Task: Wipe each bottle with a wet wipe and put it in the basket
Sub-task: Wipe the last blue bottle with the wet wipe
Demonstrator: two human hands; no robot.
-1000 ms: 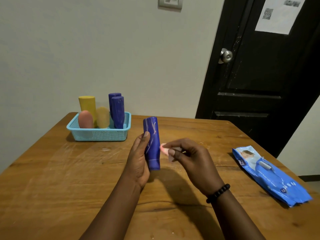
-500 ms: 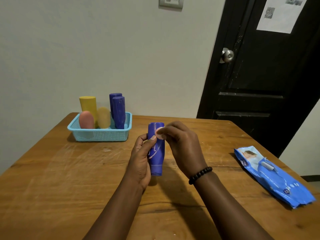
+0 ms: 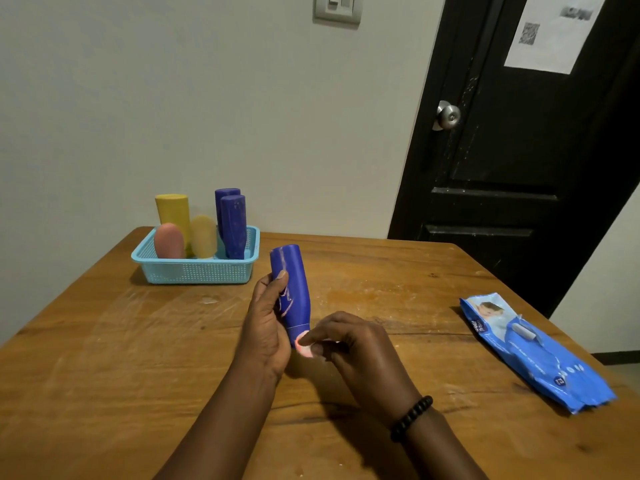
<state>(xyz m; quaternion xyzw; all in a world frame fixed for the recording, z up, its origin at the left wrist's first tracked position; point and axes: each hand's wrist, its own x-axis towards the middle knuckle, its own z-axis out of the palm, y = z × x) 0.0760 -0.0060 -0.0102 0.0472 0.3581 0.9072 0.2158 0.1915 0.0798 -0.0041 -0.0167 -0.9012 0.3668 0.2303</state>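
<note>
My left hand grips a blue bottle, held above the table with its top leaning slightly to the left. My right hand pinches a small pale wet wipe against the bottle's lower end. A light-blue basket stands at the table's far left. In it stand two blue bottles, a tall yellow bottle, a short yellow bottle and a pink bottle.
A blue pack of wet wipes lies near the right edge of the wooden table. A black door with a metal knob stands behind the table's right corner. The wall runs along the far side.
My right hand has slid the wipe from the top of the bottle down to its lower end. The bottle's top has tipped a little to the left in my left hand.
</note>
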